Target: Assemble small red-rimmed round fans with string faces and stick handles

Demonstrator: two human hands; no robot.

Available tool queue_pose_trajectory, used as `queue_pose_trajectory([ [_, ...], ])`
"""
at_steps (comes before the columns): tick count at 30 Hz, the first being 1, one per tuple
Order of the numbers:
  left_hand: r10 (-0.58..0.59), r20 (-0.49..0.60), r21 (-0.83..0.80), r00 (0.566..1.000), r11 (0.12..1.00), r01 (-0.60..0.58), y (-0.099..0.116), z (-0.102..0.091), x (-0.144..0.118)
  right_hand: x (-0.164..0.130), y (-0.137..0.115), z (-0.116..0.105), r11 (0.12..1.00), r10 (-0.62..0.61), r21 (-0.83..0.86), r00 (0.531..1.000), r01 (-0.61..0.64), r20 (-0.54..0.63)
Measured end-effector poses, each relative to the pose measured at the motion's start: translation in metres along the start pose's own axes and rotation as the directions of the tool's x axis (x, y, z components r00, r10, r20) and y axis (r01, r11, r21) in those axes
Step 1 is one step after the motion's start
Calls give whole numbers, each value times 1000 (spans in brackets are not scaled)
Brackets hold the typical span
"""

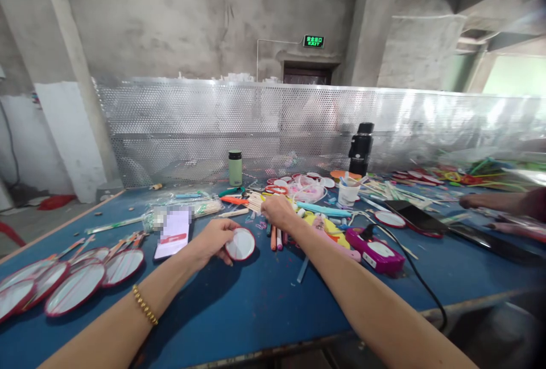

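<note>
In my left hand (219, 238) is a small round white disc (241, 245) with a red rim, pinched at its left edge and tilted toward me above the table. My right hand (277, 212) reaches down at a bundle of pale wooden sticks (255, 202). Its fingers bend downward at the sticks' near end and are mostly hidden, so I cannot make out a grip. Below it lie several marker-like coloured sticks (273, 238). Red-rimmed round discs with handles (77, 289) lie overlapping at the left.
A phone (174, 232) lies by my left forearm. Behind stand a green cup (235, 169), a black bottle (361, 150) and a white tub (348, 191). A purple device (375, 251) with a black cable sits right. Another person's hand (473, 200) is at the far right.
</note>
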State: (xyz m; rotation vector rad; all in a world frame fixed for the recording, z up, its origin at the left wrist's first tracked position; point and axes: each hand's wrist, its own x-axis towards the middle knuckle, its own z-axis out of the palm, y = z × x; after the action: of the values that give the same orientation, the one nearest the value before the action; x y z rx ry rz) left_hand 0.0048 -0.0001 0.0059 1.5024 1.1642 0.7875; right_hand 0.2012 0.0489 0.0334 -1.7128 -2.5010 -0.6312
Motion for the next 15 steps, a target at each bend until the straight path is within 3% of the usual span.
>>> queue_pose_trajectory([
  [5,0,3,27,1000,1000,0,0,1,1,8,-7,-5,993,-112,-43,993,110,-49],
  [10,-1,-1,29,1000,1000,1,-1,0,1,30,-28,7,963,-256,-95,966,251,-47],
  [15,13,13,32,1000,999,-13,-2,0,1,36,-31,18,936,-338,-119,940,330,-54],
])
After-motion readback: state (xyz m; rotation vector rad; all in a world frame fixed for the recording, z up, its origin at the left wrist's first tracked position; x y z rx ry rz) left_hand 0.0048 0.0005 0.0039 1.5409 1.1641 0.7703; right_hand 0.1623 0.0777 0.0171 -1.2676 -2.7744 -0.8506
